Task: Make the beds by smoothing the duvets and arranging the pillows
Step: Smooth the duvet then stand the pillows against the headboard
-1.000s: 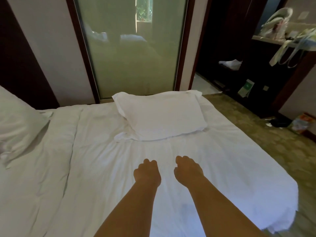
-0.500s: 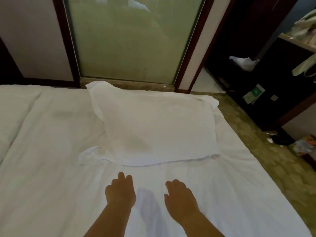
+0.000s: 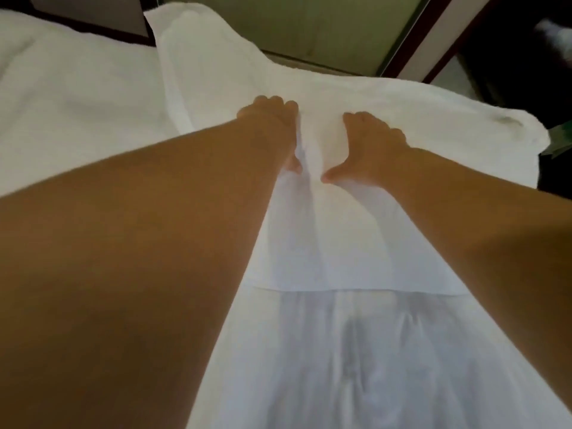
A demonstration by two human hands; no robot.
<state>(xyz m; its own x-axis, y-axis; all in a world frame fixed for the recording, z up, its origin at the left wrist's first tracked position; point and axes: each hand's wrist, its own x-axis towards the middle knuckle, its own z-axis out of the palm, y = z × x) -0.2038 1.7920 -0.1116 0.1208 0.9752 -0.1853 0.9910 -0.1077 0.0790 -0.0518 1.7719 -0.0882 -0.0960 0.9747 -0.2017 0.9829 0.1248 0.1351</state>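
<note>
On one pillow [image 3: 356, 230] rest left hand [image 3: 272, 128], right hand [image 3: 371, 150]

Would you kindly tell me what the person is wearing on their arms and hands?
Nothing that shows: the left forearm and right forearm are bare to the frame's edge, with no sleeve or cuff in view. The left hand and right hand are ungloved, and I see no watch, bracelet or ring, though the picture is slightly blurred.
</note>
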